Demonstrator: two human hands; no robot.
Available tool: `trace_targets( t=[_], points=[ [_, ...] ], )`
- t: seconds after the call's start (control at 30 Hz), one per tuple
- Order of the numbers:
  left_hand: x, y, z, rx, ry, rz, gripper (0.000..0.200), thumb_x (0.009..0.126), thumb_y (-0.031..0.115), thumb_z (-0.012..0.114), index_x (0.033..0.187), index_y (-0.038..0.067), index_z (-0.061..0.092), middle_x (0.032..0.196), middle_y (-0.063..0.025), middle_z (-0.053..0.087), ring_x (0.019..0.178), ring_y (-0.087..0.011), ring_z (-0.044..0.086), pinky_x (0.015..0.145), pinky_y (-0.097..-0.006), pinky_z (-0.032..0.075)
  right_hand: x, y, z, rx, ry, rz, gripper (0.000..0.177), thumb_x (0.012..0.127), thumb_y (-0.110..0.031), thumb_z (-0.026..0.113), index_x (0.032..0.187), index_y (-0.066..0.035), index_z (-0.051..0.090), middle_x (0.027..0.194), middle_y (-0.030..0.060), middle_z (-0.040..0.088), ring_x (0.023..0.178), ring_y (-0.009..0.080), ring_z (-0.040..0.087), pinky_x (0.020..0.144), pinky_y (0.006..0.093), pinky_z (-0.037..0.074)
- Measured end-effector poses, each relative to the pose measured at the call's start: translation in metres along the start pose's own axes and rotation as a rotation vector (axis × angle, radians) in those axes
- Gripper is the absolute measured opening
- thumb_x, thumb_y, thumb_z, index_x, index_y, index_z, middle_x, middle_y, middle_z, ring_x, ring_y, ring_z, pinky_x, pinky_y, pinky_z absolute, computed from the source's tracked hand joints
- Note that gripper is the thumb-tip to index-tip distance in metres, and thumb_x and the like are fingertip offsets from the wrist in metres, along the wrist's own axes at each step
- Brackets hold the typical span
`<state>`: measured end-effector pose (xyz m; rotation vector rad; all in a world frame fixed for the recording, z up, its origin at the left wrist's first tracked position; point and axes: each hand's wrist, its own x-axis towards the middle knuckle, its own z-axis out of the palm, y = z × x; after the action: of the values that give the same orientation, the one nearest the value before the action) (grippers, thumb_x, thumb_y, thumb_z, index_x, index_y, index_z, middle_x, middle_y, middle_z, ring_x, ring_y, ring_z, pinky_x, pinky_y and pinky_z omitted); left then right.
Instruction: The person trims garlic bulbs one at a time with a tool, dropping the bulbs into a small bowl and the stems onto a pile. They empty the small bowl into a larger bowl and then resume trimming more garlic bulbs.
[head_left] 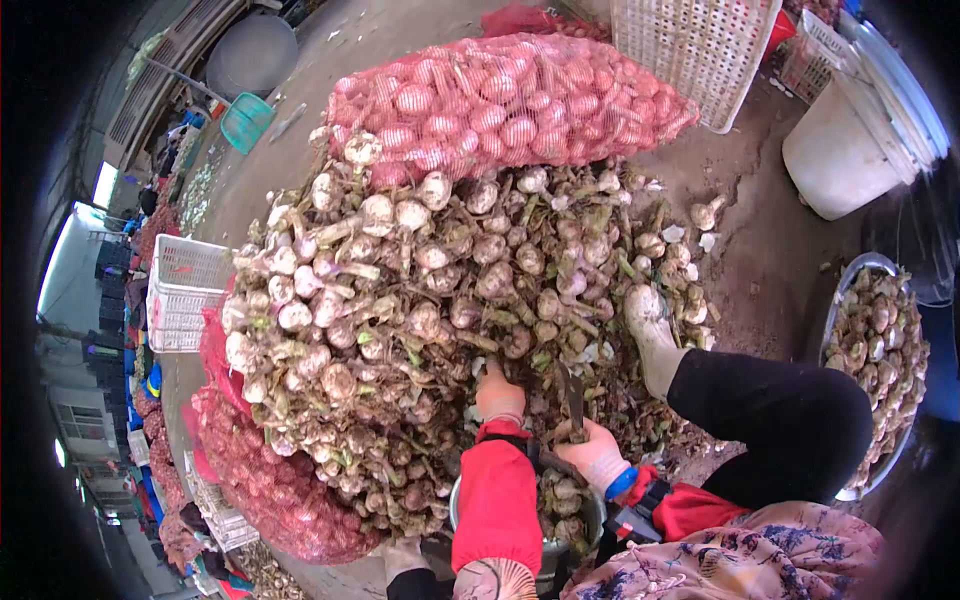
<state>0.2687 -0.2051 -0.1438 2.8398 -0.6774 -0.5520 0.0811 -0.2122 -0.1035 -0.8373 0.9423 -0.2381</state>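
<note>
A large heap of garlic bulbs with stems (400,300) lies in front of me. My left hand (498,395), in a light glove with a red sleeve, reaches to the heap's near edge; its fingertips are partly hidden among the bulbs. To its right, my right hand (594,455) is closed around the handle of a dark-bladed tool (574,398), the blade pointing up and away. Below both hands, a metal bucket (597,512) holds trimmed garlic bulbs (563,500), partly covered by my left sleeve.
Full red mesh sacks lie behind the heap (510,105) and at its left (280,490). White crates stand at the left (188,290) and back (690,60). A white bucket (840,150) is at the right, above a basin of garlic (872,350). My foot (652,335) rests beside the heap.
</note>
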Motion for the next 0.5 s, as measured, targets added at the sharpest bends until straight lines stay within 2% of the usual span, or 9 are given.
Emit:
trace_targets(
  t=[0.1,0.17,0.23,0.3,0.33,0.37,0.43,0.47,0.5],
  points=[
    [0.016,0.003,0.006,0.095,-0.108,-0.143,0.063,0.067,0.018,0.070,0.124,0.001,0.050,0.113,-0.0206,0.061,0.104,-0.0362,0.059,0.088,-0.0402,0.047,-0.003,-0.012,0.004,0.031,-0.036,0.101,0.025,0.072,-0.005,0.067,0.096,-0.001,0.061,0.086,0.0035,0.065,0.080,0.0114,0.059,0.076,0.0255,0.047],
    [0.015,-0.016,0.009,-0.180,-0.157,-0.109,0.078,0.059,0.023,0.077,0.128,0.002,0.046,0.113,-0.0216,0.061,0.104,-0.0369,0.058,0.087,-0.0403,0.048,-0.001,-0.006,0.004,0.040,-0.041,0.095,0.026,0.072,-0.005,0.068,0.097,-0.001,0.061,0.087,0.0037,0.065,0.080,0.0116,0.059,0.076,0.0255,0.047],
    [0.008,-0.034,0.017,-0.189,-0.174,-0.138,0.089,0.055,0.030,0.082,0.130,0.001,0.043,0.115,-0.0213,0.060,0.105,-0.0358,0.059,0.088,-0.0385,0.047,0.001,-0.006,0.005,0.050,-0.060,0.081,0.028,0.072,-0.006,0.069,0.098,-0.001,0.061,0.087,0.0040,0.065,0.080,0.0119,0.058,0.076,0.0256,0.047],
    [-0.025,-0.060,0.018,-0.536,-0.026,0.079,0.092,0.053,0.033,0.084,0.129,-0.001,0.044,0.117,-0.0211,0.059,0.106,-0.0322,0.059,0.091,-0.0367,0.046,-0.001,-0.011,0.005,0.043,-0.031,0.092,0.030,0.072,-0.007,0.069,0.100,0.000,0.060,0.089,0.0040,0.065,0.081,0.0126,0.058,0.076,0.0256,0.047],
    [-0.044,-0.063,0.007,-0.702,0.005,0.035,0.095,0.051,0.029,0.086,0.129,-0.002,0.042,0.115,-0.0183,0.060,0.104,-0.0277,0.059,0.091,-0.0343,0.045,0.002,-0.002,0.006,0.109,-0.039,0.075,0.033,0.072,-0.007,0.070,0.103,0.000,0.060,0.091,0.0036,0.065,0.081,0.0130,0.058,0.077,0.0259,0.047],
    [-0.067,-0.066,-0.006,-0.952,-0.006,0.046,0.087,0.058,0.012,0.083,0.131,0.001,0.037,0.111,-0.0145,0.059,0.097,-0.0240,0.059,0.086,-0.0336,0.048,0.002,0.004,0.004,0.111,-0.062,0.066,0.038,0.072,-0.008,0.071,0.107,0.002,0.058,0.092,0.0034,0.065,0.081,0.0130,0.058,0.078,0.0262,0.047],
    [-0.108,-0.069,-0.038,-1.370,-0.051,0.035,0.079,0.064,-0.003,0.074,0.130,0.004,0.033,0.107,-0.0107,0.057,0.092,-0.0198,0.057,0.079,-0.0311,0.050,-0.004,-0.001,0.003,-0.002,-0.144,0.068,0.043,0.071,-0.008,0.071,0.110,0.002,0.057,0.093,0.0037,0.065,0.083,0.0136,0.059,0.079,0.0263,0.047],
    [-0.132,-0.065,-0.059,-1.470,-0.065,-0.025,0.075,0.065,-0.011,0.069,0.128,0.006,0.032,0.104,-0.0100,0.056,0.089,-0.0179,0.058,0.075,-0.0290,0.051,-0.016,-0.015,0.009,-0.052,-0.139,0.146,0.042,0.072,-0.011,0.071,0.108,0.004,0.057,0.094,0.0049,0.066,0.084,0.0137,0.060,0.079,0.0271,0.047],
    [-0.147,-0.069,-0.065,-1.510,-0.012,0.025,0.076,0.063,-0.011,0.070,0.127,0.005,0.033,0.103,-0.0104,0.056,0.087,-0.0176,0.058,0.073,-0.0305,0.052,-0.018,-0.012,0.013,-0.261,-0.150,0.065,0.038,0.073,-0.013,0.069,0.107,0.001,0.059,0.096,0.0073,0.067,0.086,0.0153,0.062,0.080,0.0266,0.047]
  ],
)
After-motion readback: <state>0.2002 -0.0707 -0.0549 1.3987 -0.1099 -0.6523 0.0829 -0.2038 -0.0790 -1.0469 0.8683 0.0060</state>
